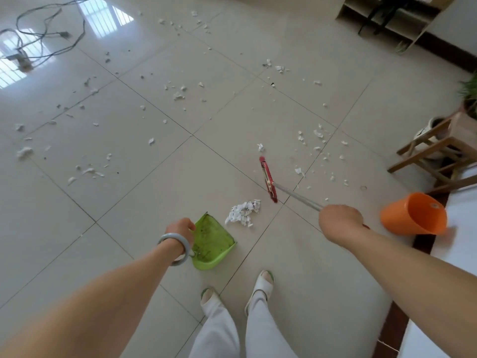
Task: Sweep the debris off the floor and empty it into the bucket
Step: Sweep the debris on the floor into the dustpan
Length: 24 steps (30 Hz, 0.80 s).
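My left hand point(182, 232) grips the handle of a green dustpan point(213, 244) that rests on the tiled floor, its mouth facing a small pile of white paper scraps point(242, 211). My right hand point(340, 223) grips the grey metal pole of a red broom point(268, 180), whose head sits on the floor just beyond and right of the pile. An orange bucket point(415, 214) stands tilted at the right, close to my right hand. Several more paper scraps point(178, 95) lie scattered across the floor ahead.
A wooden stool point(436, 156) and potted plants stand at the right edge. Cables point(46, 29) and a power strip lie at the far left. A low shelf unit point(387, 19) is at the top right. My feet point(260, 288) in sandals are below the dustpan.
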Each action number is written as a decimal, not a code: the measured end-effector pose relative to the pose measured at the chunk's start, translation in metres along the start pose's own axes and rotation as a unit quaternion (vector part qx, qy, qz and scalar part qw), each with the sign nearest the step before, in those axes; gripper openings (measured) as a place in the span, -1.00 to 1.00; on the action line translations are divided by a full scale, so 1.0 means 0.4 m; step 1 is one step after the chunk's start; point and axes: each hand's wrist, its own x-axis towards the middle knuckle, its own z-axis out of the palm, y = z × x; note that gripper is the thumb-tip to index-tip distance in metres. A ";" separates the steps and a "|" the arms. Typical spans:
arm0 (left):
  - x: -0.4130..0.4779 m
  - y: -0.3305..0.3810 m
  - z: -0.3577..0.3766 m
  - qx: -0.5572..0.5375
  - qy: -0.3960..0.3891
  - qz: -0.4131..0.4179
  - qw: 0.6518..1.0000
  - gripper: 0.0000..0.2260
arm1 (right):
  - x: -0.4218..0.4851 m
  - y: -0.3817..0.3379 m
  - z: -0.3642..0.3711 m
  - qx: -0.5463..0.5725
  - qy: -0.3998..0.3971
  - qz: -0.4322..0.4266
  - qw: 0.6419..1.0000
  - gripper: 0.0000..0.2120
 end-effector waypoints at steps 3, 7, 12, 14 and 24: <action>0.015 0.008 0.008 -0.004 -0.006 -0.012 1.000 -0.77 | 0.038 -0.031 -0.018 -0.108 -0.013 0.010 0.994 -0.56; 0.032 0.025 0.020 -0.012 -0.015 -0.026 0.999 -0.72 | 0.067 -0.058 -0.028 -0.165 -0.016 0.001 0.986 -0.56; 0.053 0.054 0.040 -0.028 -0.018 -0.032 0.999 -0.70 | 0.096 -0.053 -0.007 -0.012 -0.124 -0.029 0.992 -0.59; 0.057 0.070 0.052 -0.032 -0.015 -0.038 0.999 -0.69 | 0.107 -0.045 -0.003 0.083 -0.247 -0.042 0.965 -0.69; 0.075 0.145 0.105 -0.011 -0.018 -0.071 0.997 -0.60 | 0.157 -0.040 -0.002 0.231 -0.215 -0.015 0.949 -0.78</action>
